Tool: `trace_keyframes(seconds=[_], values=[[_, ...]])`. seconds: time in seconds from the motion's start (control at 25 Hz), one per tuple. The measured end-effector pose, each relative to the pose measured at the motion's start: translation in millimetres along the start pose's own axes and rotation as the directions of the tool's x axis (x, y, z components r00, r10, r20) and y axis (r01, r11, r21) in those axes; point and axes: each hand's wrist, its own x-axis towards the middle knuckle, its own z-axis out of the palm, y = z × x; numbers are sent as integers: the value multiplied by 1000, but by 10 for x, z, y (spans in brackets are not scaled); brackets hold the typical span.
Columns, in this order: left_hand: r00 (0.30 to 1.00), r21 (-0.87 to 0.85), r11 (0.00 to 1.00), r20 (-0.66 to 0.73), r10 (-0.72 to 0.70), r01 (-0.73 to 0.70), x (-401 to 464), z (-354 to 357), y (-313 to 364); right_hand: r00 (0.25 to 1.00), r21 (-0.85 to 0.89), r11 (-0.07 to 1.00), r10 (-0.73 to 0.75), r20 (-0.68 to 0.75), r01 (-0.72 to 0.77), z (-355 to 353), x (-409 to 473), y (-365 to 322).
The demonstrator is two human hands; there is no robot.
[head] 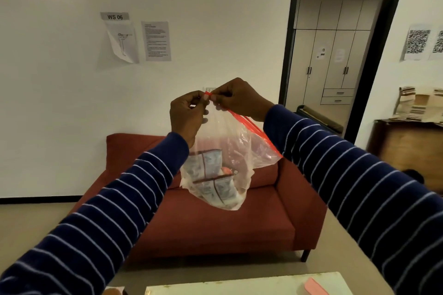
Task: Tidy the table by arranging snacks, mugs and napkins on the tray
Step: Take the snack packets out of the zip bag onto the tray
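A clear plastic zip bag with a red-orange seal strip hangs in the air in front of me. Inside it lie a few pale blue snack packets. My left hand pinches the top edge of the bag at the seal. My right hand pinches the same edge just beside it, fingertips nearly touching the left hand's. The seal strip runs down and right from my right hand. A white table shows at the bottom edge, with a pink napkin on it. No tray or mugs are in view.
A red sofa stands against the white wall straight ahead, behind the bag. A dark-framed doorway opens at the right, and a brown wooden cabinet with stacked items stands at the far right. Papers hang on the wall.
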Motion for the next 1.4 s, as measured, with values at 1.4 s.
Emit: trace_keyframes(seconds=[1.4], values=[[993,-147,987,102,-53,68,-31,-373,-98,982,75,989,115,151,-128,111,-341,141]])
